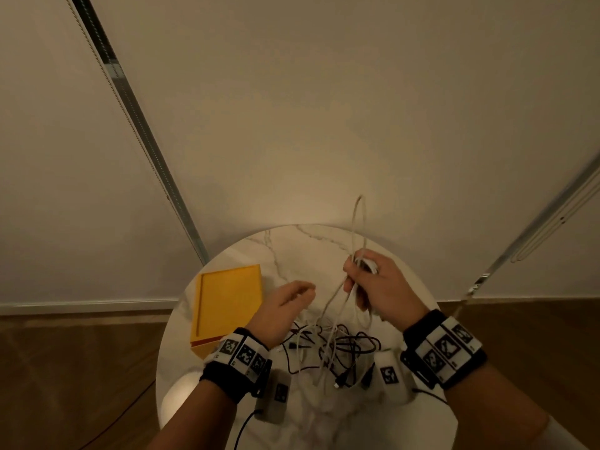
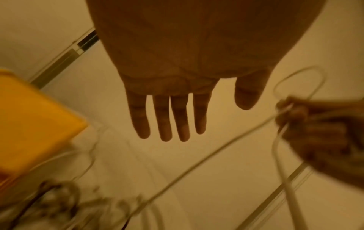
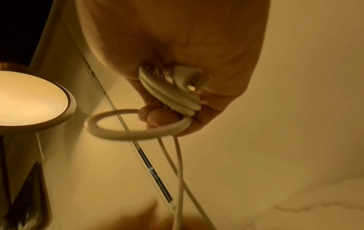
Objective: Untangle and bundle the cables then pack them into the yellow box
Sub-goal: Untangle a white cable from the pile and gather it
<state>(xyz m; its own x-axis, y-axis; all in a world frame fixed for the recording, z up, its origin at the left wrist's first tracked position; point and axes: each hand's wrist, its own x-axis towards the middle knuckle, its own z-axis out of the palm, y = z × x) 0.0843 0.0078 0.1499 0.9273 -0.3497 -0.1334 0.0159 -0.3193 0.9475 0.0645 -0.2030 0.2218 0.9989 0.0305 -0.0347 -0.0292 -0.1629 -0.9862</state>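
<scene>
My right hand [image 1: 363, 280] grips several loops of a white cable [image 1: 358, 222] above the round marble table [image 1: 406, 287]; in the right wrist view the white cable [image 3: 173, 96] is coiled in my right hand [image 3: 177, 115] with its plug end in the palm, and strands hang down. My left hand [image 1: 292, 297] hovers open to the left of it, holding nothing; the left wrist view shows its fingers [image 2: 165, 121] straight. A tangle of black and white cables [image 1: 334, 349] lies on the table near me. The yellow box [image 1: 227, 303] lies open at the table's left.
The table stands against a pale wall. A lit round lamp [image 3: 29, 102] shows in the right wrist view. A dark lead [image 1: 243, 427] runs from the left wrist camera off the table's near edge. Wooden floor lies on both sides.
</scene>
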